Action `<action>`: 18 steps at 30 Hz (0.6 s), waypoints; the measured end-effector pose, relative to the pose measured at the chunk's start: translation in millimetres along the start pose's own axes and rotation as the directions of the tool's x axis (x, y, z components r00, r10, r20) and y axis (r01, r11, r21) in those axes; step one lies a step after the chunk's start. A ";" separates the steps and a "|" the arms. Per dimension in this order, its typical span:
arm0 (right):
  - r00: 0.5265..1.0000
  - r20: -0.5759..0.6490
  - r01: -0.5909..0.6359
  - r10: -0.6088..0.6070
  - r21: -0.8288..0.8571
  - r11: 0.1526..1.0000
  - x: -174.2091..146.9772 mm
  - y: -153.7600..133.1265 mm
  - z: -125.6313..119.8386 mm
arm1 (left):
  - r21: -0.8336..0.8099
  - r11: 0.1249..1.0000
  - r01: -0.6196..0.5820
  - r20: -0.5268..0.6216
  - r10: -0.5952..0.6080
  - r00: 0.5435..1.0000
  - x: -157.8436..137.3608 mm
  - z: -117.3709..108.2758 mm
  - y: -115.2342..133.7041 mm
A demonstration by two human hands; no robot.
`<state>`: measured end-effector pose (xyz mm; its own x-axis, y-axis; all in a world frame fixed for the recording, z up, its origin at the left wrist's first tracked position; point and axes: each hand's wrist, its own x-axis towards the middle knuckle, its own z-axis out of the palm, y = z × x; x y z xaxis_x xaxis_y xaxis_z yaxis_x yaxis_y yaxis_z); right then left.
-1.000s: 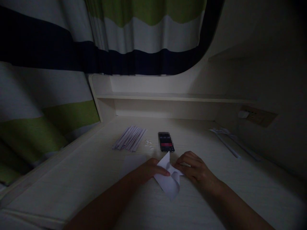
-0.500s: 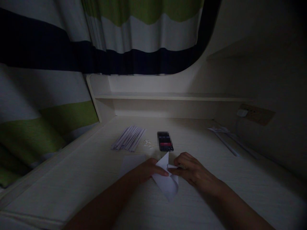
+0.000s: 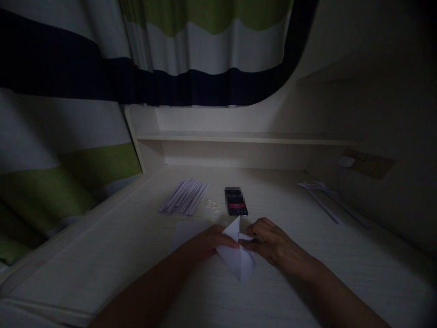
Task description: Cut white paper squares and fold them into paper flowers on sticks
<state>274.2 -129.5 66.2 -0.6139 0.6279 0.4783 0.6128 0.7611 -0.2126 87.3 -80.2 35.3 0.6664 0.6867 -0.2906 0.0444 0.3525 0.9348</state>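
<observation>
Between my two hands is a sheet of white paper (image 3: 232,259), partly folded, with one corner pointing away from me and another towards me. My left hand (image 3: 213,240) grips its left side, the thumb lying across the front. At the right side, my right hand (image 3: 268,239) pinches a small folded flap between thumb and curled fingers. Beside my left wrist a flat white sheet (image 3: 187,230) lies on the desk, partly covered by my forearm. The undersides of both hands are hidden.
Beyond my hands lies a phone (image 3: 236,202). Left of it are small white bits (image 3: 211,205) and a bundle of rolled paper sticks (image 3: 184,198). More thin sticks (image 3: 322,205) rest at the right, below a wall socket (image 3: 370,164). A shelf (image 3: 246,137) spans the back.
The paper's near part has shifted slightly and now shows a sharper crease down its middle. Both hands keep nearly the same hold. The view has moved very slightly.
</observation>
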 end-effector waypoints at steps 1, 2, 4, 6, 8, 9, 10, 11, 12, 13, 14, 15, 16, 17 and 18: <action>1.000 -0.002 0.017 -0.017 -0.008 1.000 0.3 -0.3 -0.2 | -0.009 1.000 -0.002 -0.006 0.002 1.000 0.1 0.1 0.1; 0.999 0.002 0.051 -0.051 -0.025 0.998 0.6 -0.6 -0.4 | -0.017 1.000 -0.005 -0.010 0.005 1.000 0.0 0.3 0.3; 0.994 0.008 0.111 -0.111 -0.069 0.991 1.0 -1.2 -1.1 | -0.034 0.999 -0.021 -0.016 0.021 1.000 -0.9 1.3 1.3; 0.992 0.008 0.126 -0.126 -0.107 0.986 1.0 -1.7 -1.5 | -0.040 0.999 -0.031 -0.026 0.030 0.999 -2.2 3.0 3.1; 0.993 0.005 0.121 -0.121 -0.131 0.984 0.5 -1.4 -1.4 | -0.033 0.998 -0.048 -0.018 0.047 0.999 -3.4 4.7 4.5; 0.991 0.002 0.130 -0.131 -0.138 0.982 0.1 -1.0 -1.1 | -0.031 0.998 -0.061 -0.008 0.060 0.998 -3.6 5.2 4.8; 0.989 0.007 0.147 -0.147 -0.141 0.979 -0.3 -0.3 -0.9 | -0.031 0.997 -0.073 0.006 0.073 0.997 -3.5 5.4 4.7; 0.986 0.017 0.164 -0.163 -0.140 0.976 -0.9 0.4 -0.6 | -0.031 0.996 -0.089 0.013 0.089 0.996 -3.1 5.3 4.3; 0.984 0.024 0.176 -0.174 -0.133 0.975 -1.4 1.2 -0.3 | -0.024 0.995 -0.093 0.008 0.093 0.996 -2.4 4.9 3.6; 0.983 0.031 0.184 -0.182 -0.117 0.976 -2.0 2.0 0.0 | -0.009 0.996 -0.084 -0.004 0.084 0.996 -1.5 4.2 2.8; 0.982 0.033 0.188 -0.186 -0.093 0.978 -2.4 2.6 0.2 | 0.010 0.998 -0.066 -0.021 0.066 0.998 -0.7 3.5 2.1; 0.983 0.031 0.185 -0.183 -0.063 0.981 -2.8 3.1 0.5 | 0.029 0.998 -0.047 -0.040 0.048 0.998 0.1 2.8 1.5; 0.985 0.019 0.174 -0.173 -0.028 0.984 -2.9 3.4 0.8 | 0.050 0.998 -0.029 -0.055 0.032 0.998 0.5 2.1 1.3; 0.988 -0.002 0.155 -0.155 0.012 0.988 -3.0 3.7 1.3 | 0.068 0.997 -0.022 -0.067 0.026 0.997 0.7 1.6 1.3; 0.991 -0.027 0.131 -0.130 0.057 0.990 -2.8 3.9 2.1 | 0.092 0.996 -0.020 -0.076 0.027 0.997 0.6 1.3 1.5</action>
<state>277.3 -127.9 62.3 -0.6748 0.5195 0.5242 0.4976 0.8448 -0.1966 88.7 -80.1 36.8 0.6090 0.7420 -0.2803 0.0995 0.2791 0.9551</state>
